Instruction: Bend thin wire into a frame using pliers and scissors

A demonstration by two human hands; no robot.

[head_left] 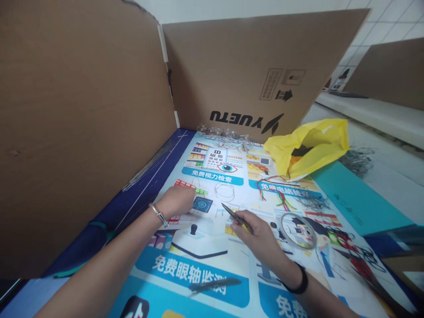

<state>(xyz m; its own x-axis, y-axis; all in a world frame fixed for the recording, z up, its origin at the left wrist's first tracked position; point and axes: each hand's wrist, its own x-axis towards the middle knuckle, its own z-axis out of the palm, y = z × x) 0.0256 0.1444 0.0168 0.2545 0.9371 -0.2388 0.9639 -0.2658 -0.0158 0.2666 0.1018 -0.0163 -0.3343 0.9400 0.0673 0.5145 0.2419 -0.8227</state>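
Observation:
My left hand [177, 202] is closed, fingertips pressed down near the printed sheet; whatever they pinch is too small to make out. A faint thin wire shows beside those fingers. In my right hand [254, 232] is a pair of slim dark pliers [231, 212], with a bit of yellow at the handle, its pointed tip aimed up and left toward the left hand. Between and beyond the hands lies a thin wire loop [224, 192]. To the right of my right hand rests a coil of silvery wire [284, 229].
A printed sheet [232, 247] covers the table. Cardboard panels [232, 66] stand left and behind. A yellow bag [311, 143], coloured cords [285, 201] and tangled wire [225, 132] lie farther back. Dark strands [215, 285] lie in front; red and black cords [364, 256] at right.

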